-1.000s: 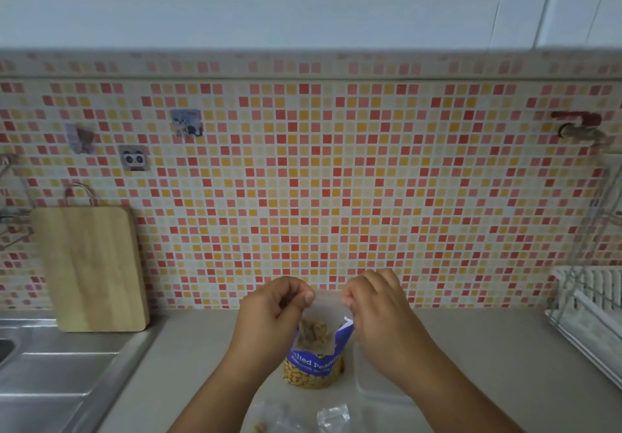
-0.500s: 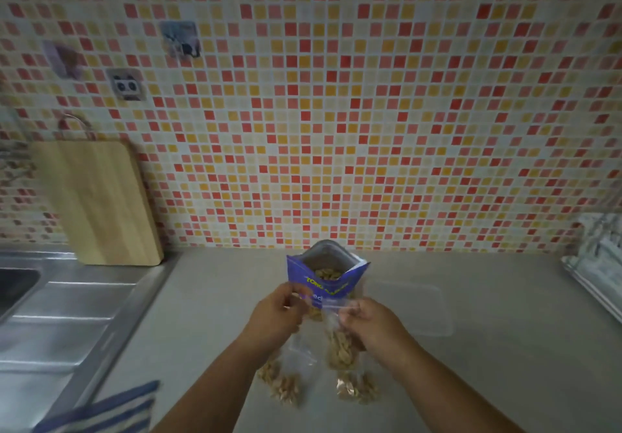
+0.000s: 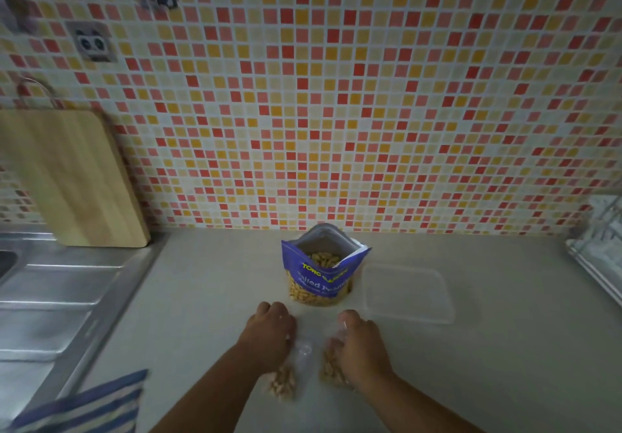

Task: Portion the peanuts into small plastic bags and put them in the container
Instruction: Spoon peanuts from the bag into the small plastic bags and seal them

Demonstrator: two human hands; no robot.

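A blue peanut bag (image 3: pixel 321 272) stands open on the counter near the wall, peanuts showing inside. To its right lies a clear plastic container (image 3: pixel 405 293), flat and see-through. Two small plastic bags holding peanuts lie on the counter in front: the left small bag (image 3: pixel 286 380) sits under my left hand (image 3: pixel 271 331), the right small bag (image 3: pixel 331 363) under my right hand (image 3: pixel 361 348). Both hands rest palm down on the bags with fingers curled over them. Whether either hand grips its bag is hidden.
A wooden cutting board (image 3: pixel 72 180) leans on the tiled wall at the left. A steel sink drainboard (image 3: pixel 57 301) fills the left side. A blue striped cloth (image 3: pixel 84 405) lies at the lower left. A dish rack (image 3: pixel 599 240) stands at the right edge.
Both hands came down from holding a small bag in the air in front of the peanut bag to lying on the counter, one on each small bag. The view tilted downward.
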